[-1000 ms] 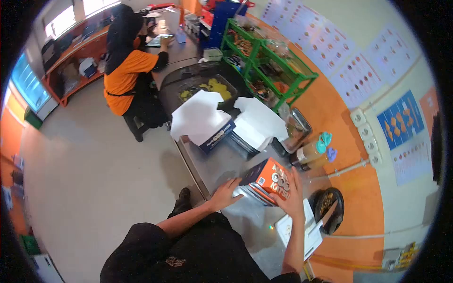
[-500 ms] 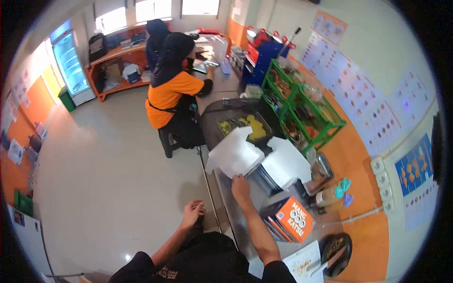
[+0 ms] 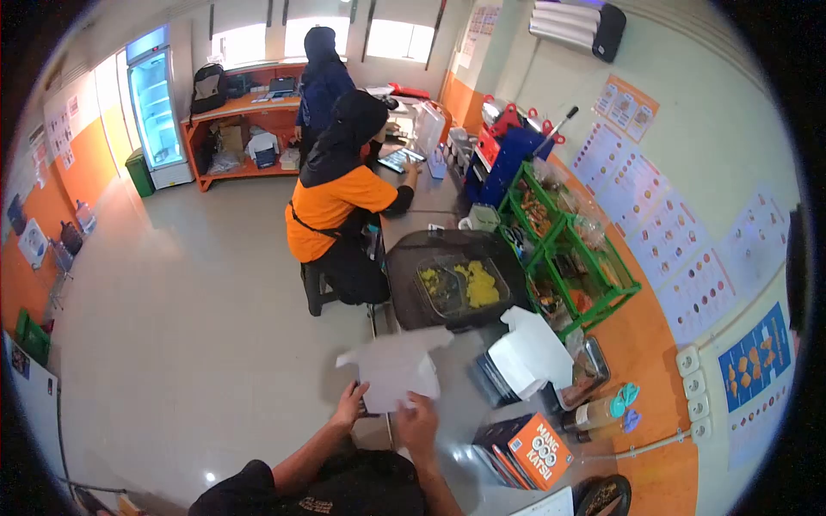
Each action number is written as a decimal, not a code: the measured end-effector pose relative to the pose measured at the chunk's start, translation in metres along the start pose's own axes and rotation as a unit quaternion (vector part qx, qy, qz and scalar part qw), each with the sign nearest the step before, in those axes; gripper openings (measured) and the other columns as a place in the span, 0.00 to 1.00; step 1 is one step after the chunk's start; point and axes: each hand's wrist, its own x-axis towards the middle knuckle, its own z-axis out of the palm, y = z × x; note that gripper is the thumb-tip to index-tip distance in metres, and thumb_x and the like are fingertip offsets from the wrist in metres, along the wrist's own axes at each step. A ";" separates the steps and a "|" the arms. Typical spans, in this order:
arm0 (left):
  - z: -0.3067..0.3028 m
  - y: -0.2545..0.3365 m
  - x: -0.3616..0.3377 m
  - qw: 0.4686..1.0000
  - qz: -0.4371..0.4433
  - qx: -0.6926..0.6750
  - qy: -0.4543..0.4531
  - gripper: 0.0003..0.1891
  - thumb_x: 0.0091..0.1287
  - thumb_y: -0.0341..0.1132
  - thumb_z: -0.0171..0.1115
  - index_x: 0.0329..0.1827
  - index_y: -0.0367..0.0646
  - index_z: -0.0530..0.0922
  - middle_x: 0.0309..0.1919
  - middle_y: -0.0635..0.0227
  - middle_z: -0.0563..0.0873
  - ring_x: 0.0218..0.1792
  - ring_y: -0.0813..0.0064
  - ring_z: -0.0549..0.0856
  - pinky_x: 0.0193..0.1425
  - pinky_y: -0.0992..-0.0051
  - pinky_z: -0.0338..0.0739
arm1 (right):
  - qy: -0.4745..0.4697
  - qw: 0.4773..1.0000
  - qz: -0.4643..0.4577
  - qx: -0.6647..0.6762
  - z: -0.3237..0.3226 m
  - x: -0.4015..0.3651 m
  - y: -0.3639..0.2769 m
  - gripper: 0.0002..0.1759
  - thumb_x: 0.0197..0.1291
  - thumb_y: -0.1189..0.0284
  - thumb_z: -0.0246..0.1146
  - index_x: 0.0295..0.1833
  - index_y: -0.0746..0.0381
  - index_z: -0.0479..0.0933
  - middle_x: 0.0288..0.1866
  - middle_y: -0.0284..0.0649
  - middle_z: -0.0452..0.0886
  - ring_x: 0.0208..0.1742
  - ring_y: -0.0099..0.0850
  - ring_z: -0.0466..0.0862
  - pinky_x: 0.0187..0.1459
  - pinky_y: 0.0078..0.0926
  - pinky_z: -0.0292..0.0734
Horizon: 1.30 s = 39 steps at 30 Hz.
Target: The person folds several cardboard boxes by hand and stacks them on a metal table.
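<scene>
A white unfolded carton (image 3: 397, 365) is held between my two hands, over the near edge of the steel table (image 3: 460, 365). My left hand (image 3: 351, 404) is closed on its lower left edge. At its lower right part, my right hand (image 3: 417, 420) grips it, a little blurred. Right of it, another white carton sheet (image 3: 532, 354) lies on a dark stack of folded boxes (image 3: 492, 383). Beyond them sits a black pan (image 3: 404, 292) holding a tray with yellow food (image 3: 480, 284).
Orange-fronted boxes (image 3: 540, 451) stand near right. Green racks (image 3: 572, 267) and bottles (image 3: 595, 414) line the wall. A person in an orange shirt (image 3: 335, 206) sits at the table's left side; another in dark blue (image 3: 325, 90) stands behind. A fridge (image 3: 159, 120) is at back left.
The white carton has come off the stack area, toward me and left. My left hand has moved up from beside the table and taken hold of it. The view has tilted up.
</scene>
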 end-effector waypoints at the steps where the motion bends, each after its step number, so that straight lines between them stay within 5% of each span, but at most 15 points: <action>1: -0.009 0.007 -0.002 1.000 -0.009 0.003 0.004 0.34 0.65 0.50 0.59 0.69 0.45 0.57 0.52 0.58 0.76 0.43 0.67 0.81 0.35 0.69 0.77 | 0.069 0.997 0.022 -0.012 -0.007 0.007 0.007 0.18 0.54 0.67 0.67 0.47 0.65 0.77 0.42 0.45 0.80 0.41 0.42 0.80 0.41 0.38 0.74; 4: -0.041 0.011 0.003 0.997 -0.019 0.072 -0.027 0.37 0.65 0.47 0.59 0.73 0.46 0.53 0.54 0.58 0.76 0.45 0.65 0.81 0.40 0.66 0.77 | 0.114 0.984 0.070 -0.121 -0.009 0.029 0.045 0.26 0.61 0.61 0.60 0.56 0.70 0.72 0.53 0.50 0.77 0.53 0.43 0.78 0.53 0.35 0.72; 8: -0.068 -0.002 0.021 0.996 -0.024 0.048 -0.067 0.40 0.64 0.46 0.60 0.75 0.48 0.49 0.54 0.60 0.77 0.45 0.67 0.80 0.45 0.65 0.74 | -0.081 0.967 0.215 0.110 0.036 0.034 0.115 0.30 0.66 0.56 0.51 0.61 0.71 0.68 0.59 0.51 0.73 0.58 0.42 0.74 0.59 0.35 0.66; 12: -0.086 -0.001 0.025 0.997 0.026 0.022 -0.069 0.40 0.62 0.48 0.61 0.74 0.45 0.53 0.53 0.60 0.78 0.45 0.70 0.79 0.44 0.69 0.73 | -0.098 0.951 0.231 0.181 0.076 0.031 0.126 0.34 0.71 0.51 0.41 0.66 0.71 0.63 0.65 0.53 0.69 0.64 0.41 0.70 0.66 0.34 0.61; 16: -0.102 0.009 0.023 0.981 0.122 0.121 0.086 0.34 0.65 0.51 0.58 0.68 0.38 0.63 0.52 0.59 0.79 0.51 0.71 0.77 0.54 0.72 0.70 | -0.098 0.951 0.246 0.158 0.098 0.028 0.089 0.32 0.71 0.53 0.43 0.65 0.70 0.64 0.63 0.51 0.71 0.63 0.38 0.70 0.65 0.33 0.61; 18: -0.106 0.016 0.012 0.973 0.142 0.121 0.135 0.33 0.66 0.53 0.57 0.66 0.36 0.67 0.52 0.59 0.80 0.53 0.71 0.77 0.57 0.73 0.68 | -0.141 0.907 0.254 0.306 0.097 0.026 0.058 0.31 0.71 0.54 0.43 0.64 0.70 0.66 0.60 0.49 0.72 0.61 0.36 0.71 0.64 0.32 0.61; 20: -0.117 0.025 0.004 0.965 0.140 0.142 0.169 0.32 0.67 0.53 0.55 0.64 0.35 0.68 0.53 0.58 0.80 0.56 0.71 0.76 0.62 0.72 0.66 | -0.131 0.900 0.269 0.317 0.109 0.026 0.058 0.26 0.72 0.57 0.43 0.59 0.69 0.68 0.55 0.45 0.75 0.56 0.34 0.73 0.60 0.30 0.64; 22: -0.126 0.024 0.000 0.965 0.161 0.131 0.163 0.32 0.68 0.53 0.55 0.64 0.35 0.68 0.53 0.57 0.80 0.56 0.70 0.75 0.62 0.72 0.66 | -0.119 0.891 0.287 0.331 0.117 0.022 0.058 0.23 0.73 0.60 0.43 0.54 0.69 0.71 0.50 0.41 0.77 0.51 0.32 0.75 0.56 0.28 0.68; 28: -0.110 0.042 -0.019 0.964 0.166 0.124 0.165 0.32 0.68 0.55 0.54 0.65 0.36 0.68 0.57 0.55 0.77 0.58 0.68 0.74 0.63 0.71 0.65 | -0.120 0.885 0.262 0.365 0.117 0.030 0.045 0.25 0.72 0.59 0.45 0.60 0.70 0.69 0.54 0.43 0.76 0.55 0.31 0.75 0.60 0.28 0.66; 30: -0.117 0.035 -0.009 0.959 0.192 0.124 0.169 0.33 0.68 0.55 0.54 0.65 0.36 0.68 0.58 0.55 0.77 0.58 0.67 0.75 0.62 0.71 0.66 | -0.176 0.896 0.273 0.302 0.119 0.035 0.062 0.33 0.71 0.51 0.43 0.65 0.69 0.64 0.60 0.49 0.72 0.61 0.37 0.71 0.64 0.34 0.61; 33: -0.124 0.023 -0.003 0.967 0.162 0.111 0.163 0.35 0.66 0.57 0.55 0.65 0.37 0.68 0.58 0.55 0.76 0.57 0.67 0.75 0.61 0.70 0.67 | -0.191 0.929 0.288 0.134 0.086 0.042 -0.007 0.33 0.71 0.51 0.43 0.66 0.69 0.64 0.61 0.49 0.72 0.62 0.38 0.71 0.64 0.34 0.62; 36: -0.131 0.022 -0.010 0.980 0.094 0.079 0.154 0.37 0.64 0.59 0.56 0.65 0.37 0.68 0.58 0.55 0.76 0.58 0.67 0.75 0.59 0.69 0.69 | -0.167 0.914 0.274 0.246 0.110 0.034 0.037 0.28 0.71 0.56 0.47 0.61 0.70 0.70 0.55 0.43 0.77 0.55 0.32 0.75 0.60 0.29 0.65; 39: -0.131 0.016 -0.017 0.974 0.076 0.096 0.192 0.37 0.63 0.59 0.58 0.65 0.38 0.68 0.58 0.55 0.77 0.59 0.67 0.75 0.58 0.69 0.71 | -0.182 0.910 0.309 0.207 0.105 0.023 0.030 0.32 0.70 0.51 0.46 0.62 0.70 0.69 0.56 0.44 0.77 0.55 0.33 0.75 0.59 0.29 0.66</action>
